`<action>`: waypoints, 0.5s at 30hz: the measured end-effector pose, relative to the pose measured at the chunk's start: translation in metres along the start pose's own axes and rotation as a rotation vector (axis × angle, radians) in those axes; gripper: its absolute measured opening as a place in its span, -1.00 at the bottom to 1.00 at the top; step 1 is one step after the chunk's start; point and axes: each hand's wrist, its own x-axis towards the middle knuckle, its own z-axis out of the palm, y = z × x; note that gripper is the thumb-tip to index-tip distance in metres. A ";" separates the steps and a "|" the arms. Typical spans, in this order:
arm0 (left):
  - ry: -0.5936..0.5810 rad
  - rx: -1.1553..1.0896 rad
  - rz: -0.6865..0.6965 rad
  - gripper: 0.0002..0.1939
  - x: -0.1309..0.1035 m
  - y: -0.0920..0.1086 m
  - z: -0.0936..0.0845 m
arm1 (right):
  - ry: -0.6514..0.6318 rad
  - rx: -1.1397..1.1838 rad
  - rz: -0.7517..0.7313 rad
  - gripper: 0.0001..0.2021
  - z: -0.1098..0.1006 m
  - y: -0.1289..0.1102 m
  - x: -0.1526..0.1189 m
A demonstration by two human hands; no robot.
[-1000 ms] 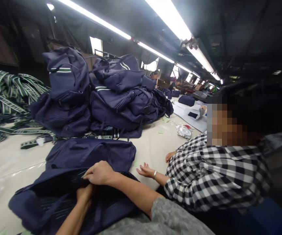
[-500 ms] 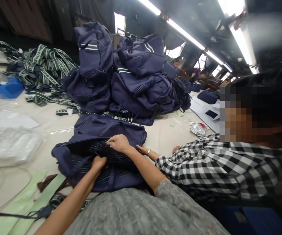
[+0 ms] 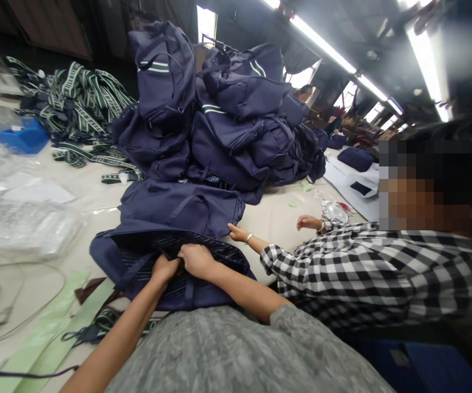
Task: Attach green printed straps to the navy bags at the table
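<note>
A navy bag [image 3: 108, 256] lies before me with its mouth open, showing a dark striped lining. Inside the mouth, my left hand [image 3: 165, 269] has its fingers curled; what they hold is hidden. My right hand [image 3: 196, 261] is closed right beside it, over the lining, pinching something too small to make out. Behind the open bag lies a flat navy piece [image 3: 166, 203] with a strap loop. Another person's hand [image 3: 238, 232] touches the right edge of that piece.
Navy bags [image 3: 236, 125] are piled at the back. Green-and-white straps [image 3: 80, 98] heap at the back left, near a blue bin [image 3: 25, 136]. Plastic bags [image 3: 31, 229] lie left. A person in a checked shirt [image 3: 359, 267] is close on my right.
My right hand has moved down to meet my left hand inside the bag. The bag's back edge has dropped open. The other person's second hand has come into clearer view.
</note>
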 end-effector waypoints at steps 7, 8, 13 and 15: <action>-0.045 0.061 -0.073 -0.73 -0.010 -0.005 0.001 | -0.101 0.106 0.004 -0.78 0.009 0.048 0.043; -0.051 0.050 -0.079 -0.72 -0.011 -0.005 0.001 | -0.117 0.108 -0.005 -0.78 0.010 0.048 0.043; -0.071 -0.004 -0.096 -0.76 -0.013 0.000 0.003 | -0.272 0.139 -0.072 -0.80 0.018 0.039 0.040; -0.075 -0.019 -0.101 -0.79 -0.015 0.002 0.002 | -0.289 0.121 -0.050 -0.81 0.021 0.034 0.038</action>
